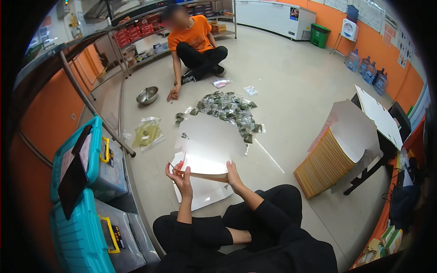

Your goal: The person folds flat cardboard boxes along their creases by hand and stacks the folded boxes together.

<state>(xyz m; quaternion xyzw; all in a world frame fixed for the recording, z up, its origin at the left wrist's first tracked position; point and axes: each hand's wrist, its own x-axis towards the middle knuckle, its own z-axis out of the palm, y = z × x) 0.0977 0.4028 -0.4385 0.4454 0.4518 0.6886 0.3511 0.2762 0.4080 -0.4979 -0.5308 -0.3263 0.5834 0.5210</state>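
My two hands are apart, each clamped on the white card: my left hand (183, 176) pinches its near left corner between thumb and fingers, and my right hand (235, 176) grips its near right edge. The card (207, 148) spans the gap between them and reaches forward, its pale face up and a brown edge showing along my side. Below my hands, a second white sheet (210, 194) lies on the floor (277, 109), partly covered from view. Just beyond the card is a heap of small clear bags (230, 108) with dark green contents. Ahead and left of my left hand sits a bag of yellowish-green stuff (148, 132), with a metal bowl (147, 96) farther on. Well right of my right hand stands a tall, leaning stack of card (325, 157). Left of my left hand are two teal-lidded boxes (81, 227). Past the heap, a person in an orange shirt (193, 36) sits cross-legged, one hand (173, 93) down at the floor.
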